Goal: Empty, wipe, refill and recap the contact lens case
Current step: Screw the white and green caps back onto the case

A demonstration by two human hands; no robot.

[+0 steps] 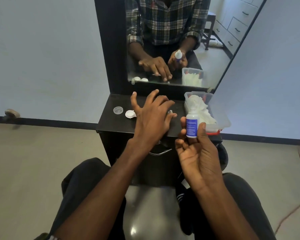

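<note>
Case (130, 113): uncapped — refill and recap outstanding.
Right hand (196, 149): grips solution bottle (191, 125).
Left hand (151, 116): fingers spread.

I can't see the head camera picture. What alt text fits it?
A seated person's right hand holds a small bottle upright while the left hand reaches over a black shelf toward a tiny cap. A lid lies left, a tissue box right, below a mirror.

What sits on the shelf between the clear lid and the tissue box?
In the head view: the white case part, the left hand over the shelf, and a small cap at its fingertips.
</note>
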